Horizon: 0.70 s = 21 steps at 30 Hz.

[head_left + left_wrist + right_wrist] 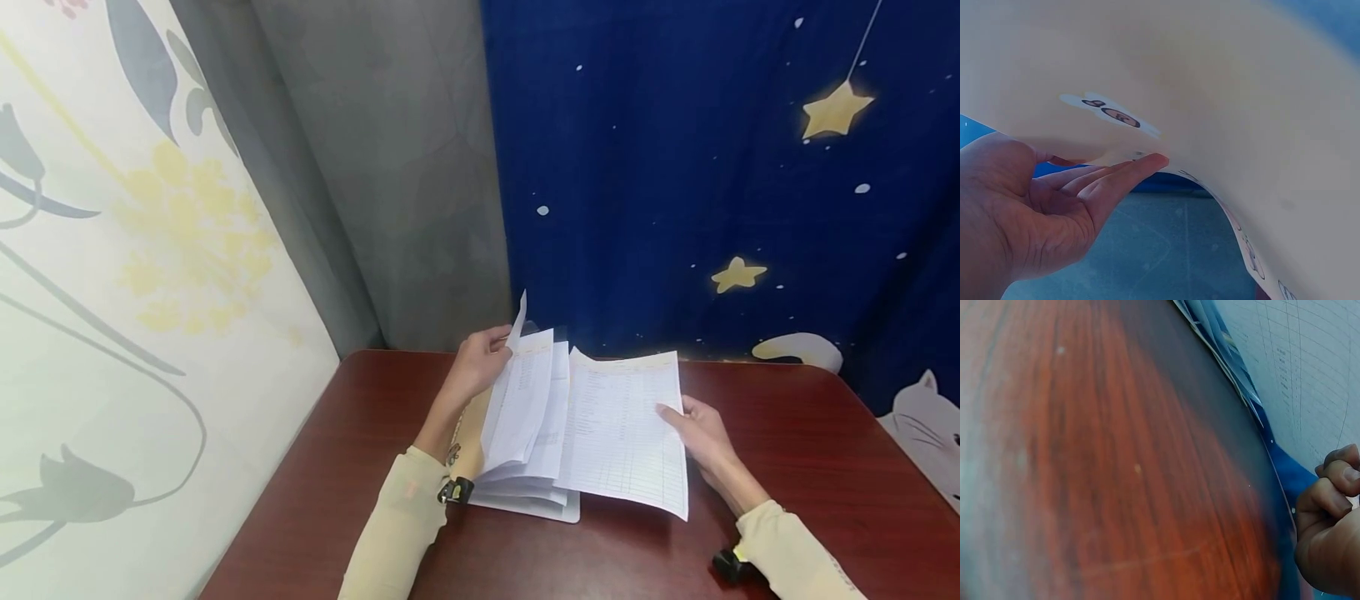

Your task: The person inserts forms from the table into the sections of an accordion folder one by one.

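A folder (468, 433) with a beige cover lies opened on the table, loose white printed sheets (525, 392) fanned out from it. My left hand (480, 362) holds its left side, thumb on the near face of the raised papers. In the left wrist view the fingers of the left hand (1079, 200) lie against the beige cover (1222, 119), which bears cartoon pictures. By its right edge, my right hand (701, 429) pinches a ruled table sheet (626, 425). The right wrist view has the right hand (1332, 519) with curled fingers beside that sheet (1297, 369).
The dark red wooden table (315, 517) extends to both sides and in front of the folder. Behind it hang a grey curtain (390, 167) and a blue star-patterned curtain (645, 167). A white floral curtain (150, 333) borders the left side.
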Each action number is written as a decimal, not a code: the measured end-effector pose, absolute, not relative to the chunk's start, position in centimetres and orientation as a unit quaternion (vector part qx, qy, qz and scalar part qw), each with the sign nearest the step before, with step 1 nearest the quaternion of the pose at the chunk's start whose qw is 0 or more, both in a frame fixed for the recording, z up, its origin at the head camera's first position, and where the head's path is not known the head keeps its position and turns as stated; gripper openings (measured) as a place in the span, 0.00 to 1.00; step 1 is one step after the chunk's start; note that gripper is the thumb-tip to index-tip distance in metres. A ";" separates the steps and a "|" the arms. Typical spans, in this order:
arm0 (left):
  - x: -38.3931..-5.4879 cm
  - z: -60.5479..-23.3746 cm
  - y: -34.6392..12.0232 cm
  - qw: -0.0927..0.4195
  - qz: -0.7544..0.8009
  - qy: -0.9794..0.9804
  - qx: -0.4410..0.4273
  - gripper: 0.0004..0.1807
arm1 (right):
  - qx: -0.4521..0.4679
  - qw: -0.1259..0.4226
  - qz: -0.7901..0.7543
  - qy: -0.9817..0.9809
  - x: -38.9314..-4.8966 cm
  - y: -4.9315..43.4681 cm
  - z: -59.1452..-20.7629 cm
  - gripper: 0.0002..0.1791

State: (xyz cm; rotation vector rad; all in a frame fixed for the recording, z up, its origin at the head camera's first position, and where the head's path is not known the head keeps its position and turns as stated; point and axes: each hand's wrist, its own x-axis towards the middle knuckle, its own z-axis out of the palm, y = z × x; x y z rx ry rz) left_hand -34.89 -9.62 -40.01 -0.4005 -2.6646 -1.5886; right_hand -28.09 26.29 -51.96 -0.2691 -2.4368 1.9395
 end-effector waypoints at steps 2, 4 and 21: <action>-34.9 -40.0 -9.6 0.005 -0.509 -0.851 -0.128 0.28 | -0.083 0.008 0.630 -0.772 -28.2 26.2 -52.0 0.32; -34.9 -40.0 -9.5 0.004 -0.509 -0.852 -0.127 0.28 | -0.082 0.008 0.637 -0.767 -28.3 26.1 -52.1 0.33; -35.2 -40.0 -9.5 0.008 -0.509 -0.851 -0.128 0.27 | -0.067 -0.002 0.656 -0.752 -28.1 26.2 -51.9 0.37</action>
